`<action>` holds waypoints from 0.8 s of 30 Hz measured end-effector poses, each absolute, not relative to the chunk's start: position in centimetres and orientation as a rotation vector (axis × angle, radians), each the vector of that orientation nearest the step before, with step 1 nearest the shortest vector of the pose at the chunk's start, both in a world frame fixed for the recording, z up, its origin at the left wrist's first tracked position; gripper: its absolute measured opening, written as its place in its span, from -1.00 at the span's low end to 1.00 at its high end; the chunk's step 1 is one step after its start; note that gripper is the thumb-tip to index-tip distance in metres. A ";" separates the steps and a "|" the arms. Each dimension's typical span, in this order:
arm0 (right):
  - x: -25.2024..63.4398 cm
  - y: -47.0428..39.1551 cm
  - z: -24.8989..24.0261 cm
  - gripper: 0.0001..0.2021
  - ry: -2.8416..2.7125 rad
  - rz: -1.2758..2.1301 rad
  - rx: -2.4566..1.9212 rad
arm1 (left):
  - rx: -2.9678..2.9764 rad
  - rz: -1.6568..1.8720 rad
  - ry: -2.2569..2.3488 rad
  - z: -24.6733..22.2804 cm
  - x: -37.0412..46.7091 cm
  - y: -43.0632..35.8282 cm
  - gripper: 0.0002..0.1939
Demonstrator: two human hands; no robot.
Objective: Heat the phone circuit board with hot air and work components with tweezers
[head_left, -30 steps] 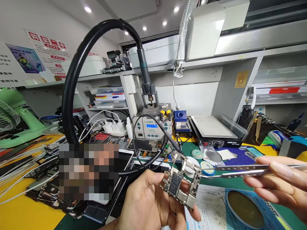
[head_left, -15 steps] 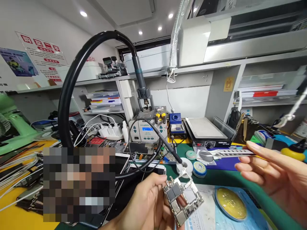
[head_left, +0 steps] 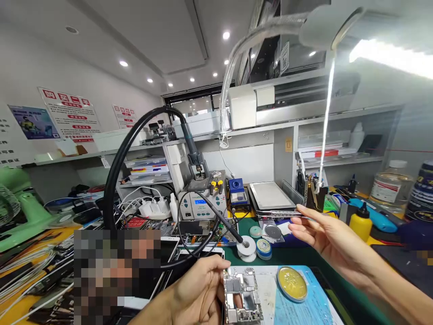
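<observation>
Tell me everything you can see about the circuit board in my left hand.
The circuit board is a small, irregular phone-type board covered with silvery metal shields and tiny components. The left hand pinches its left edge, holding it roughly upright, facing the camera, low in the head view above the blue mat. Its bottom edge is cut off.

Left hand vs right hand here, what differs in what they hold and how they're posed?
The left hand is low near the bottom edge, gripping a circuit board by its side; the right hand is stretched out higher over the bench. The left hand curls around the board; the right hand's fingers are extended, pinching thin metal tweezers that point left. Both hands are bare and above the green mat.
</observation>
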State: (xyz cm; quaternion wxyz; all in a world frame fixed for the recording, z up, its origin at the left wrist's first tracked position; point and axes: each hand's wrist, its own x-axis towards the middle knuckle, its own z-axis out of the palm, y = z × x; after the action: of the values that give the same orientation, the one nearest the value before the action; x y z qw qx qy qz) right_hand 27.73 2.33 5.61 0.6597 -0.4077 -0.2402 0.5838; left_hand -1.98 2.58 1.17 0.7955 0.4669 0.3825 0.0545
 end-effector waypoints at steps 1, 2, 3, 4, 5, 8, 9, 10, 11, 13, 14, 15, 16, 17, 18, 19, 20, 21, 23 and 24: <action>27.8 2.4 5.6 -0.83 -0.544 1.319 -0.932 | 1.026 0.094 0.851 1.3 -1.9 2.8 -0.28; 27.9 2.5 5.6 -0.82 -0.544 1.316 -0.940 | 1.048 0.076 0.882 1.5 -1.8 2.9 -0.27; 28.0 2.6 5.6 -0.81 -0.543 1.315 -0.944 | 1.071 0.056 0.915 1.6 -1.6 3.1 -0.26; 28.0 2.6 5.6 -0.81 -0.542 1.316 -0.944 | 1.095 0.032 0.948 1.8 -1.5 3.2 -0.24; 28.1 2.6 5.7 -0.80 -0.541 1.318 -0.942 | 1.122 0.004 0.983 2.0 -1.4 3.3 -0.21; 28.2 2.7 5.9 -0.77 -0.535 1.324 -0.934 | 1.238 -0.056 1.107 2.8 -1.2 3.2 -0.18; 28.3 2.6 5.9 -0.76 -0.532 1.326 -0.931 | 1.289 -0.052 1.156 3.1 -1.2 3.1 -0.20; 28.3 2.6 6.0 -0.75 -0.529 1.327 -0.929 | 1.341 -0.041 1.207 3.5 -1.1 2.9 -0.23; 28.4 2.6 6.1 -0.74 -0.526 1.329 -0.928 | 1.392 -0.026 1.258 3.9 -1.1 2.7 -0.27; 28.5 2.7 6.1 -0.72 -0.521 1.335 -0.926 | 1.488 -0.011 1.352 4.6 -0.9 2.3 -0.33; 28.6 2.7 6.1 -0.71 -0.519 1.340 -0.926 | 1.531 -0.016 1.389 4.9 -0.8 2.1 -0.36; 28.6 2.8 6.1 -0.71 -0.517 1.346 -0.926 | 1.568 -0.029 1.419 5.2 -0.7 1.8 -0.38; 28.7 2.9 6.0 -0.71 -0.517 1.353 -0.927 | 1.602 -0.048 1.441 5.4 -0.7 1.6 -0.41; 28.8 2.9 6.0 -0.71 -0.517 1.361 -0.928 | 1.635 -0.069 1.459 5.6 -0.7 1.4 -0.44; 28.9 3.0 5.9 -0.71 -0.519 1.370 -0.929 | 1.671 -0.084 1.477 5.8 -0.7 1.1 -0.46; 28.9 3.1 5.8 -0.72 -0.520 1.378 -0.928 | 1.717 -0.087 1.498 6.0 -0.8 0.8 -0.49; 29.0 3.1 5.8 -0.73 -0.523 1.385 -0.927 | 1.773 -0.073 1.525 6.3 -0.9 0.5 -0.51; 29.1 3.2 5.7 -0.73 -0.525 1.393 -0.924 | 1.838 -0.043 1.556 6.6 -1.0 0.3 -0.53; 29.2 3.2 5.7 -0.72 -0.529 1.412 -0.913 | 1.970 0.045 1.608 7.2 -1.3 -0.3 -0.57; 29.2 3.2 5.8 -0.72 -0.532 1.425 -0.905 | 2.027 0.093 1.622 7.4 -1.4 -0.5 -0.59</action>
State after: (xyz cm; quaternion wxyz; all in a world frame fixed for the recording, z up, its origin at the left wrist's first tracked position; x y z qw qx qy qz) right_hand 29.18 3.20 5.82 0.6333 -0.3955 -0.2326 0.6232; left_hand -1.40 -0.49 7.42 0.2686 0.7515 0.6016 0.0343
